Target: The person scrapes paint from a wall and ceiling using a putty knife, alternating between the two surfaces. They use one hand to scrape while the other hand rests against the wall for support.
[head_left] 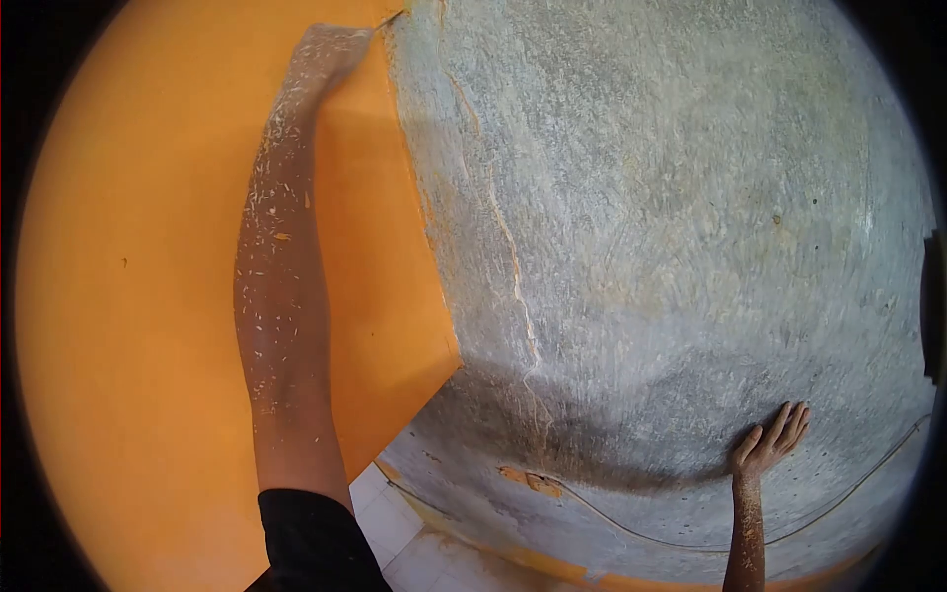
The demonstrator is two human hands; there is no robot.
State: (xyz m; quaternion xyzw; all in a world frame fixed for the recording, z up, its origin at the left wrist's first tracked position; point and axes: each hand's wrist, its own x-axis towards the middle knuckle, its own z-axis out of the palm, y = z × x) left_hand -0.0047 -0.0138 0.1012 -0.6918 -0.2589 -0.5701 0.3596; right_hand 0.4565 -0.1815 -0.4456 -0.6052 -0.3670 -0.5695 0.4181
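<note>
My left hand (340,49) is raised at the top, closed around a thin scraper-like tool (391,20) whose tip meets the edge where the orange wall (148,296) joins the grey, scraped wall (641,197). Its fingers are partly blurred. Pale flakes cover the raised forearm. Low on the right, my right hand (772,441) rests flat against the grey wall with its fingers spread and nothing in it. Flakes also dot that forearm.
A long crack (515,266) runs down the grey wall. Below it are an orange-brown patch (530,481) and a thin cable (681,546) that curves to the right. Pale floor tiles (390,518) show at the bottom. A dark object (933,306) stands at the right edge.
</note>
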